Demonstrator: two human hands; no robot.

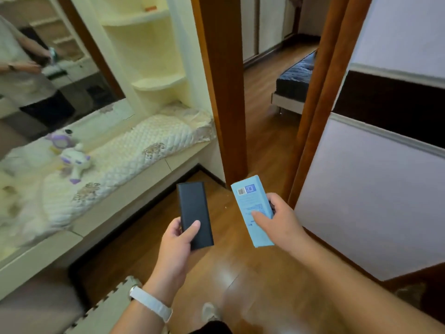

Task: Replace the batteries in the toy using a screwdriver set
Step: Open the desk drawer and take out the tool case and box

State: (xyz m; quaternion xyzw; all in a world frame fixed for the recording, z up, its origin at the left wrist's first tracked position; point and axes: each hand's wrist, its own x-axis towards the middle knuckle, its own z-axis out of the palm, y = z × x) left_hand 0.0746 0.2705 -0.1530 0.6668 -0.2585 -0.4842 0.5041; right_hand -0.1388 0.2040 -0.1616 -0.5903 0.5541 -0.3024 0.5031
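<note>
My left hand [179, 239] grips a flat black case [194, 214] by its lower end, held upright above the wooden floor. To its right, my right hand [277, 220] holds a light blue box [252, 210] with a barcode near its top. A white and purple toy [75, 162] lies on the quilted white mat [134, 150] on the low ledge at the left, well away from both hands. A second purple toy shape [61, 138] behind it looks like its reflection in the mirror.
A large mirror [48, 56] stands behind the ledge, with cream corner shelves [154, 51] beside it. A wooden door frame [221, 88] opens to another room with a bed [296, 80]. A foam floor mat [106, 309] lies at the bottom left.
</note>
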